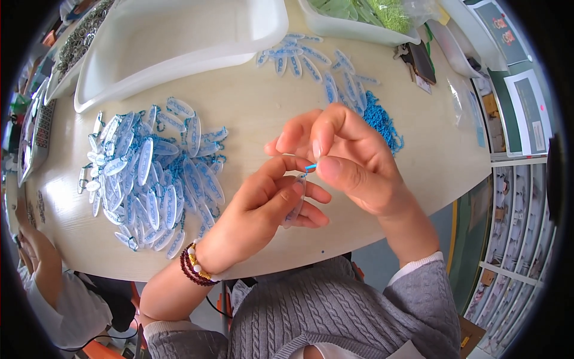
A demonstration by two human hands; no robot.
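Note:
My left hand [254, 200] pinches a clear oval plastic tag [295, 208] with blue print, held upright above the table's near edge. A short bright-blue chain [310, 168] rises from the tag's top end. My right hand [362, 164] is at that chain, its thumb pressed to it and the fingers curled above. Whether the chain is a closed loop is too small to tell. Left of my left hand lies a big heap of similar tags [152, 173] with blue chains on them. Behind my right hand is a pile of loose blue chains [382, 122].
Several loose tags [296, 57] without visible chains lie at the far side. Beyond them stand a white tray [179, 75] and a tub [359, 33] of green pieces. A phone with keys [420, 63] lies far right. Another person's arm [45, 263] shows at left.

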